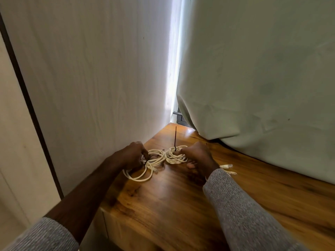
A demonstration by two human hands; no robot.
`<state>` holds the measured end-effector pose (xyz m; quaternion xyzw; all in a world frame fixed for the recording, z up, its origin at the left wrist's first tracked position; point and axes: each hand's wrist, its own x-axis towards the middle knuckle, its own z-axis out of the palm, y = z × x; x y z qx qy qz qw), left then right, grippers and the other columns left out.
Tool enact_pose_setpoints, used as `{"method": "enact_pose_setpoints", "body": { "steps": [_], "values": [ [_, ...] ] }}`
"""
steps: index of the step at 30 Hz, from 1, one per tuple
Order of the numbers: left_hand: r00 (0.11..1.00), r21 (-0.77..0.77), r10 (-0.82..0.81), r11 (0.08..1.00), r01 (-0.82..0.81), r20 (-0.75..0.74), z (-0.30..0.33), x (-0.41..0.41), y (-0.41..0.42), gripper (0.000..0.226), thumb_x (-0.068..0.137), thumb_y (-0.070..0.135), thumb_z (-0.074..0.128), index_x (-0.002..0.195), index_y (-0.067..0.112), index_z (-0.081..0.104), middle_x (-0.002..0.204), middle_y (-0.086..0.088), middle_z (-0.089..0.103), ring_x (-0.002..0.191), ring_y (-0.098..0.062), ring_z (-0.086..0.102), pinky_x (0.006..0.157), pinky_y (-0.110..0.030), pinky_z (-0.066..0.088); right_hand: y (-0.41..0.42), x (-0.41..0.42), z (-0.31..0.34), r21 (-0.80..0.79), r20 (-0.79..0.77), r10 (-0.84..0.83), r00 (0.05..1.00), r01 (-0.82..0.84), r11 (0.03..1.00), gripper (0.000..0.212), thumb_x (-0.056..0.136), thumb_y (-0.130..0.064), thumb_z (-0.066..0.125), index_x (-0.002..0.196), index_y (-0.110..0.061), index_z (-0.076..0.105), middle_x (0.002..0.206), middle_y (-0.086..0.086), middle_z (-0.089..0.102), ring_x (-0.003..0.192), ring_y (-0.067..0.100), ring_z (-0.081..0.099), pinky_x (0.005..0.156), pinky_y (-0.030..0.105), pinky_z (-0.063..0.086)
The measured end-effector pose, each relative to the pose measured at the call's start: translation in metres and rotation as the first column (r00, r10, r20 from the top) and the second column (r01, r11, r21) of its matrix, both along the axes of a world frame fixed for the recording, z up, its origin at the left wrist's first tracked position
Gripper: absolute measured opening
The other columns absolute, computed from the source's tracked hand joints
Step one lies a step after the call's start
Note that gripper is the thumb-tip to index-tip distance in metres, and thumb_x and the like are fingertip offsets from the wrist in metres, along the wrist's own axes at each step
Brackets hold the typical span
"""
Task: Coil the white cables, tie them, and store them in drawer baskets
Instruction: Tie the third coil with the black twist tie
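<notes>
Wooden tabletop (163, 205) tucked into a corner: pale wall panel (90, 78) beyond the left hand, pale green curtain (262, 69) hanging down past the right hand.

Both hands sit side by side on the wood, each working its own coil. Left hand (133, 153) has fingers curled into the left coil (145, 167) and pinches it where a dark tie (145, 162) crosses the loops, probably to keep the loops bunched while the tie is cinched. Right hand (196, 154) is closed on the right coil (176, 156); can't tell exactly which fingers grip what, the knuckles hide it. A second dark tie (175, 136) stands nearly upright from that coil, just beside the right hand's fingertips, its tail untrimmed and pointing away from the person.

Cable look: white, thin, round, several loose loops per coil. Left coil is wider and sloppier, one loop sagging toward the person. Right coil is tighter and more compact. The coils are touching or nearly so between the hands.

White plug (226, 166) lies on the wood just right of the right wrist; which cable it ends, I can't tell.

No drawer or basket in view, so my read is tying is under way and storing isn't started.
</notes>
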<state>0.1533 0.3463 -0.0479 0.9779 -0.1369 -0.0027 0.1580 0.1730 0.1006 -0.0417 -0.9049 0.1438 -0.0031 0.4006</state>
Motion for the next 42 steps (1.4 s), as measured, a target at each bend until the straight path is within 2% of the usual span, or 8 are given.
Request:
{"method": "enact_pose_setpoints", "body": {
  "steps": [4, 7, 14, 26, 32, 36, 39, 42],
  "values": [
    [0.998, -0.039, 0.031, 0.999, -0.029, 0.046, -0.004, -0.004, 0.000, 0.024, 0.068, 0.018, 0.087, 0.081, 0.030, 0.071, 0.115, -0.001, 0.058, 0.094, -0.020, 0.063, 0.080, -0.040, 0.059, -0.007, 0.002, 0.003, -0.017, -0.061, 0.027, 0.998, -0.028, 0.999, 0.032, 0.080, -0.034, 0.080, 0.090, -0.006, 0.068, 0.080, 0.009, 0.073, 0.062, 0.016, 0.068, 0.047, 0.024, 0.052],
    [0.998, 0.029, 0.039, 0.999, -0.041, 0.057, -0.004, -0.007, -0.003, 0.025, 0.070, 0.024, 0.086, 0.092, 0.027, 0.076, 0.127, 0.004, 0.051, 0.103, -0.018, 0.060, 0.084, -0.038, 0.057, -0.011, 0.004, 0.002, -0.005, -0.052, 0.006, 0.999, -0.006, 1.000, 0.027, 0.077, -0.023, 0.081, 0.090, -0.004, 0.067, 0.084, 0.012, 0.073, 0.066, 0.020, 0.071, 0.061, 0.032, 0.063],
    [0.998, 0.021, 0.037, 0.999, -0.038, 0.052, -0.005, -0.007, -0.004, 0.032, 0.072, 0.024, 0.087, 0.103, 0.022, 0.078, 0.145, 0.002, 0.046, 0.119, -0.019, 0.055, 0.092, -0.036, 0.052, -0.002, 0.004, -0.004, 0.086, 0.001, -0.042, 0.999, 0.042, 0.995, 0.028, 0.069, -0.008, 0.086, 0.089, 0.000, 0.068, 0.082, 0.013, 0.072, 0.062, 0.024, 0.074, 0.061, 0.041, 0.064],
    [0.981, -0.030, -0.013, 0.999, 0.020, 0.196, -0.017, -0.010, -0.002, 0.029, 0.082, 0.027, 0.079, 0.110, 0.020, 0.075, 0.128, 0.002, 0.053, 0.098, -0.016, 0.061, 0.082, -0.038, 0.056, -0.014, -0.013, 0.014, 0.074, 0.183, -0.066, 0.981, 0.054, 0.996, 0.032, 0.065, -0.026, 0.089, 0.082, -0.005, 0.071, 0.071, 0.006, 0.073, 0.061, 0.019, 0.073, 0.063, 0.042, 0.064],
    [0.970, -0.037, -0.019, 0.999, 0.029, 0.242, -0.002, -0.020, -0.017, 0.022, 0.085, 0.026, 0.076, 0.107, 0.022, 0.076, 0.129, 0.005, 0.053, 0.099, -0.017, 0.063, 0.081, -0.039, 0.056, -0.033, -0.028, 0.031, 0.107, 0.205, -0.092, 0.975, 0.071, 0.992, 0.026, 0.070, -0.018, 0.087, 0.082, -0.003, 0.071, 0.067, 0.007, 0.072, 0.055, 0.017, 0.073, 0.064, 0.041, 0.065],
    [0.954, -0.027, -0.040, 0.998, 0.050, 0.297, 0.016, -0.027, -0.038, 0.023, 0.088, 0.031, 0.074, 0.110, 0.022, 0.075, 0.129, 0.009, 0.051, 0.095, -0.014, 0.061, 0.070, -0.032, 0.050, -0.060, -0.044, 0.045, 0.126, 0.222, -0.144, 0.964, 0.118, 0.985, 0.030, 0.067, -0.022, 0.088, 0.085, -0.004, 0.073, 0.068, 0.007, 0.073, 0.053, 0.017, 0.072, 0.062, 0.038, 0.064],
    [0.943, -0.010, -0.073, 0.997, 0.081, 0.324, 0.027, -0.031, -0.066, 0.025, 0.089, 0.036, 0.072, 0.111, 0.025, 0.074, 0.129, 0.012, 0.049, 0.098, -0.014, 0.060, 0.066, -0.028, 0.039, -0.091, -0.064, 0.057, 0.118, 0.257, -0.200, 0.945, 0.175, 0.978, 0.026, 0.062, -0.024, 0.090, 0.074, -0.008, 0.074, 0.064, 0.005, 0.073, 0.054, 0.018, 0.072, 0.063, 0.034, 0.063],
    [0.919, -0.006, -0.162, 0.984, 0.176, 0.359, 0.033, -0.036, -0.107, 0.024, 0.089, 0.035, 0.071, 0.111, 0.025, 0.073, 0.129, 0.014, 0.049, 0.101, -0.015, 0.061, 0.069, -0.031, 0.044, -0.132, -0.094, 0.067, 0.093, 0.279, -0.256, 0.926, 0.239, 0.966, 0.025, 0.062, -0.025, 0.089, 0.069, -0.007, 0.074, 0.060, 0.005, 0.072, 0.055, 0.018, 0.071, 0.063, 0.032, 0.061]
  ]
}}
